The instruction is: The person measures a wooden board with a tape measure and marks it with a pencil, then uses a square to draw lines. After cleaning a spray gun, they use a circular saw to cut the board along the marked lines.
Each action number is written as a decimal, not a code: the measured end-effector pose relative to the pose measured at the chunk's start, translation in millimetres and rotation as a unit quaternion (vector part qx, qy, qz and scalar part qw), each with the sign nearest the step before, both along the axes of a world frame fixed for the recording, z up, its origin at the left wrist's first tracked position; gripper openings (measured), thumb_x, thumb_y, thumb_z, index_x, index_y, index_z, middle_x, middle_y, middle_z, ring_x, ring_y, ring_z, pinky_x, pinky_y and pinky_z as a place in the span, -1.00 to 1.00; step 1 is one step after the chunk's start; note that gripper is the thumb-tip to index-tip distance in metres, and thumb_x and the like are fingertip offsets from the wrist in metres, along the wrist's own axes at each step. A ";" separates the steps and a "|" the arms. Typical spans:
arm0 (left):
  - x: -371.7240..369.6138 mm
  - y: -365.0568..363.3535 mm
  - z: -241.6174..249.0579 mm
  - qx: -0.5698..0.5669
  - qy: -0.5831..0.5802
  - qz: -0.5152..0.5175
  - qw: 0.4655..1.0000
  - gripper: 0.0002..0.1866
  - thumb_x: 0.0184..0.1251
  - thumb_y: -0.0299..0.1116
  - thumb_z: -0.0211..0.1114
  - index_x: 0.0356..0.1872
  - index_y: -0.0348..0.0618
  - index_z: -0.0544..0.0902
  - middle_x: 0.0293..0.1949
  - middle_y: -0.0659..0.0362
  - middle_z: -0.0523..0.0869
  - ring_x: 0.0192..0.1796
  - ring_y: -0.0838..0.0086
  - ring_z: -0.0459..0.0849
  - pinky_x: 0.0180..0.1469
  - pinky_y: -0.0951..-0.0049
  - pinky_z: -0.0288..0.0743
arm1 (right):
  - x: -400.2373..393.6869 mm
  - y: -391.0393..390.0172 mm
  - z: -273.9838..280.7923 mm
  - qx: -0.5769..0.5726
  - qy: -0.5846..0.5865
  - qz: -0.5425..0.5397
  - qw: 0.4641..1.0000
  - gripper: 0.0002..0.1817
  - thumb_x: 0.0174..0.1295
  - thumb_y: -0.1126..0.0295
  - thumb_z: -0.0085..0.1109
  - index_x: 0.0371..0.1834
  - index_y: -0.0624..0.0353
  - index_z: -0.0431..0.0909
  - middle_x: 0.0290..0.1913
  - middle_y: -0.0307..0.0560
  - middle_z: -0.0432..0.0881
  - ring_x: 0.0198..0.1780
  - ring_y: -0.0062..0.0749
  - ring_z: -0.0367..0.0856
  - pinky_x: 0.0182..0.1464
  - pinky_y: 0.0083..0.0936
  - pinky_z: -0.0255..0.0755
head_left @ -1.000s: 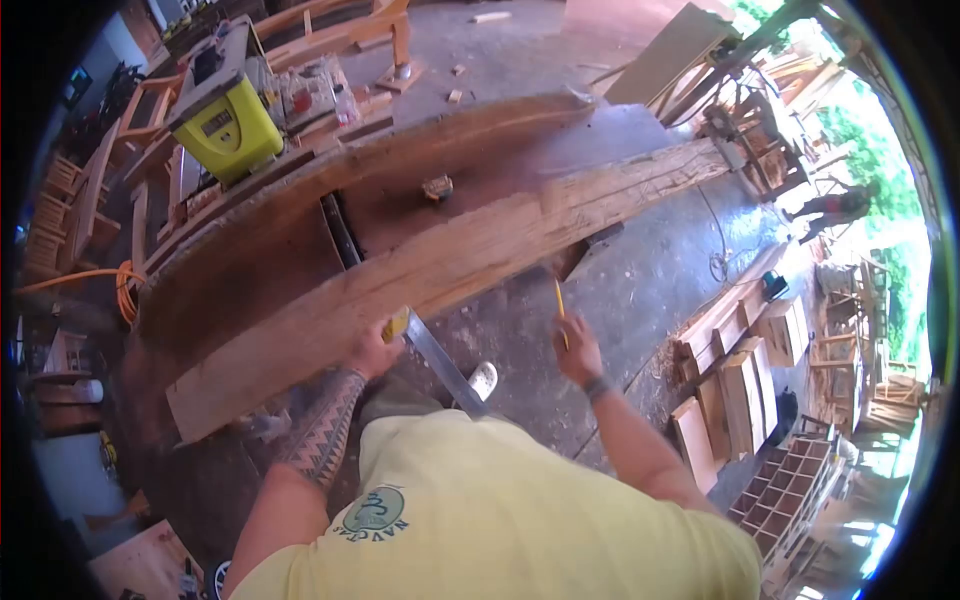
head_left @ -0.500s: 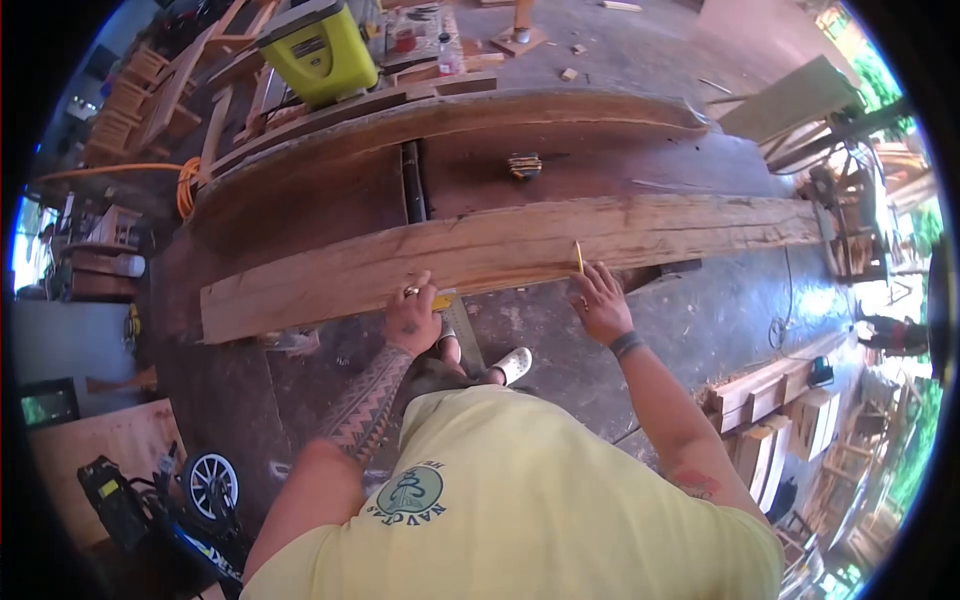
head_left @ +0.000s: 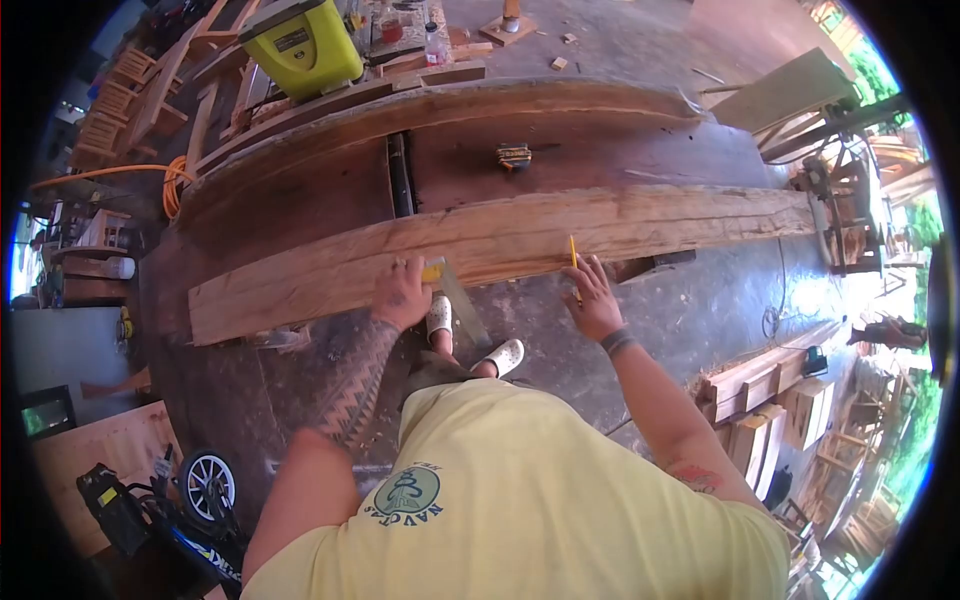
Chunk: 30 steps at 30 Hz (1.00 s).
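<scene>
The left hand [head_left: 403,295] grips the yellow stock of a metal-bladed square [head_left: 464,305], likely stiff and light, best held there; the right hand [head_left: 594,300], apart, pinches a slim yellow pencil [head_left: 573,252]. Both tools are beside the long wooden plank [head_left: 500,231], probably heavy.

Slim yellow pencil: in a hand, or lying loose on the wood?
In a hand: the slim yellow pencil sticks out from the right hand's fingers.

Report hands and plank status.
Left hand grips yellow-handled square. Right hand holds yellow pencil. Plank lies flat; tool sits beyond it, off the wood.
</scene>
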State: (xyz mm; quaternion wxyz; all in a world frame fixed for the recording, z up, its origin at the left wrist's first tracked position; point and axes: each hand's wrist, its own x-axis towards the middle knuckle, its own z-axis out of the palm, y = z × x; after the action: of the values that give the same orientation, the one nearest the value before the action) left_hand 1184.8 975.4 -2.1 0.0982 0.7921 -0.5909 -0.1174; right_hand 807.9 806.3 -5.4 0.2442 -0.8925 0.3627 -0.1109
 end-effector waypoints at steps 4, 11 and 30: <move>41.7 -63.5 -1.8 -0.126 0.008 -0.041 0.991 -0.49 0.26 -0.26 0.36 0.24 -0.06 0.53 0.20 -0.13 0.70 0.18 -0.15 0.66 0.25 -0.15 0.56 | 4.2 1.1 3.5 0.021 0.012 -0.026 0.999 -0.44 0.41 0.28 0.35 0.46 0.01 0.49 0.65 0.09 0.35 0.74 0.29 0.06 0.74 0.00 0.06; 75.0 -137.8 -2.8 0.016 0.042 -0.058 0.997 -0.47 0.36 -0.22 0.38 0.35 0.16 0.55 0.30 0.02 0.66 0.31 -0.09 0.59 0.46 -0.02 0.41 | 7.2 2.5 8.5 0.034 0.028 -0.041 0.998 -0.43 0.41 0.26 0.37 0.47 -0.01 0.48 0.65 0.06 0.36 0.74 0.22 0.07 0.73 -0.04 0.09; 74.3 -122.1 -30.3 -0.150 0.026 -0.068 0.986 -0.55 0.42 -0.15 0.39 0.32 0.23 0.67 -0.02 0.13 0.72 0.09 0.11 0.70 0.29 0.05 0.51 | 135.0 -4.6 57.1 0.162 -0.130 -0.026 0.978 -0.46 0.57 0.10 0.19 0.48 0.15 0.50 0.33 0.23 0.66 0.39 0.22 0.57 0.45 -0.03 0.43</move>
State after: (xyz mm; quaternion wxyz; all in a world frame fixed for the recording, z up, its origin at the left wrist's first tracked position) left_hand 1259.2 853.4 -32.4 0.2226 0.7235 -0.6512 -0.0546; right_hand 942.8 801.7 51.7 0.4271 -0.8096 0.3640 -0.1720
